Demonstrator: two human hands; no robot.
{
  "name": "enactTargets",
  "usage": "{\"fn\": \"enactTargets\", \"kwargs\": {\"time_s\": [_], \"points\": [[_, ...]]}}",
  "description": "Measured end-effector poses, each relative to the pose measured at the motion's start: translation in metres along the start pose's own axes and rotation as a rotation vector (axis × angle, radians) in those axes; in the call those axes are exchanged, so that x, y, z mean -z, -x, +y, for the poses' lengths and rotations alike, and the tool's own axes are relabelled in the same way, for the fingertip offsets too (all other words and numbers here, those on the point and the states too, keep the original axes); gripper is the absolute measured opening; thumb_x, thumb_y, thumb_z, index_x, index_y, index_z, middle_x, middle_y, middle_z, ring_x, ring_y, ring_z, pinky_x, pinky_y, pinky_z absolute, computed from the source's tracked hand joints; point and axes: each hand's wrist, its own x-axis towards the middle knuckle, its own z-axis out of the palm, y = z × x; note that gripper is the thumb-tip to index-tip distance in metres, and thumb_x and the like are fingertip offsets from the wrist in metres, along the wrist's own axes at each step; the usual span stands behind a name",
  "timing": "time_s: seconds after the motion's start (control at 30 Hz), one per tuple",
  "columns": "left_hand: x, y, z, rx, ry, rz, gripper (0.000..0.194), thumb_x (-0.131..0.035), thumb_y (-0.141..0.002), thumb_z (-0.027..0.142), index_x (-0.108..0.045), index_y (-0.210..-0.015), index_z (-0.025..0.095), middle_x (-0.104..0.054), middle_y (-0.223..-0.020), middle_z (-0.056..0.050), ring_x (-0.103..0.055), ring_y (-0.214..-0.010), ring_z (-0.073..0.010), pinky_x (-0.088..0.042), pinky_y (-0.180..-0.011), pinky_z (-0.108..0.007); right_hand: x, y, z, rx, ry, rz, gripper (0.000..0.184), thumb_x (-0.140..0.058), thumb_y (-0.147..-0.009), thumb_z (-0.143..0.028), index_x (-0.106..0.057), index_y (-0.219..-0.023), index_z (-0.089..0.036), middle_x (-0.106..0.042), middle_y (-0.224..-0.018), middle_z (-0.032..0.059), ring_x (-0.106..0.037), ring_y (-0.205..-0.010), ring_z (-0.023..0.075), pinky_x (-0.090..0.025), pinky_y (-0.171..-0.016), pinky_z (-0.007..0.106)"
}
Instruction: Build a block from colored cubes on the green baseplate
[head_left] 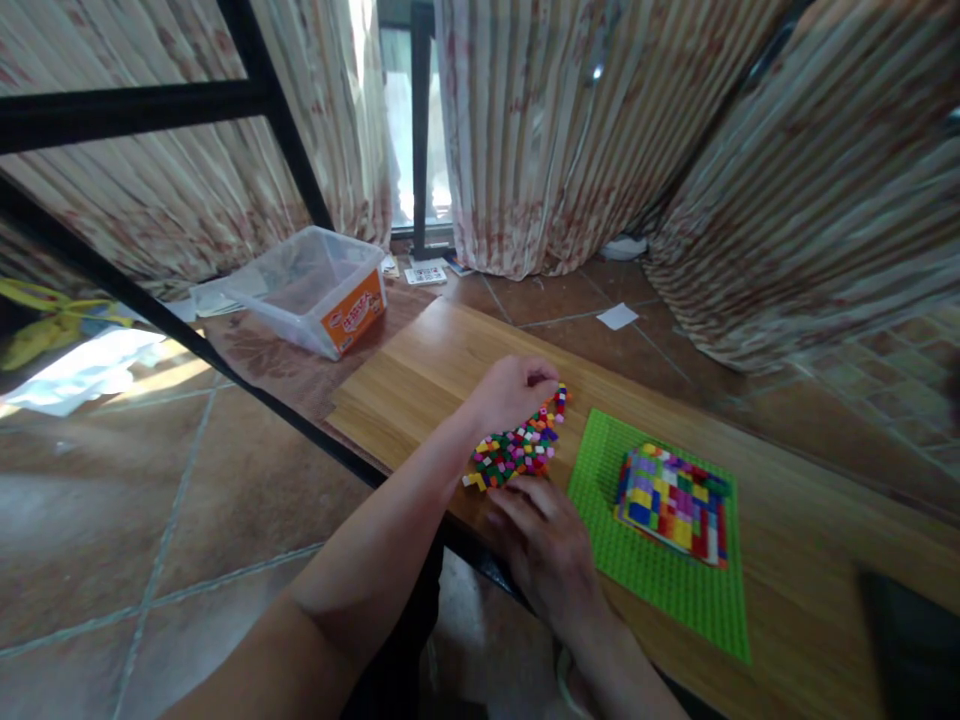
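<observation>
While bracketing loose bricks [517, 452] on wooden table [420, 350] btwn L hand [512, 392] (far side) & R hand [553, 548] (near edge), prob. limiting scatter. Green baseplate [606, 535] w/ brick build [669, 502] just beside R hand, prob. for short reach. Can't tell grip, L or R: contact hidden/too small. Dark obj. [911, 640] cut off, blurred.

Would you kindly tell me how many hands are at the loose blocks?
2: the left hand at the far edge of the loose blocks, and the right hand at their near edge.
</observation>
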Motion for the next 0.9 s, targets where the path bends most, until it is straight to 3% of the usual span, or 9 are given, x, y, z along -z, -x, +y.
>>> {"fn": "enactTargets", "kwargs": {"time_s": [0.33, 0.63, 0.9], "points": [[0.002, 0.002, 0.0, -0.004, -0.062, -0.016, 0.02, -0.051, -0.084, 0.017, -0.07, -0.082, 0.013, -0.069, -0.076, -0.003, -0.059, -0.069, -0.0115, -0.046, -0.065, -0.022, -0.021, -0.011, 0.006, -0.076, 0.126, 0.035, 0.017, -0.058, -0.088, -0.021, -0.071, -0.099, -0.022, -0.064, -0.1, 0.0078, -0.058, -0.091, 0.0199, -0.049, -0.079, 0.035], [0.005, 0.004, -0.001, -0.012, -0.114, -0.021, 0.021, -0.05, -0.084, 0.018, -0.071, -0.084, 0.014, -0.069, -0.078, -0.003, -0.059, -0.071, -0.0121, -0.046, -0.065, -0.022, -0.011, -0.011, 0.024, -0.167, 0.265, 0.04, 0.02, -0.054, -0.089, -0.019, -0.071, -0.101, -0.016, -0.067, -0.099, 0.0087, -0.056, -0.09, 0.021, -0.046, -0.079, 0.035], [0.005, 0.005, 0.002, -0.006, -0.146, -0.051, 0.021, -0.051, -0.084, 0.02, -0.071, -0.085, 0.014, -0.07, -0.078, -0.003, -0.059, -0.07, -0.0122, -0.046, -0.066, -0.023, -0.011, -0.014, 0.023, -0.199, 0.296, 0.008, 0.024, -0.058, -0.088, -0.028, -0.068, -0.108, -0.019, -0.066, -0.103, 0.0087, -0.054, -0.093, 0.0229, -0.044, -0.081, 0.038]]}}
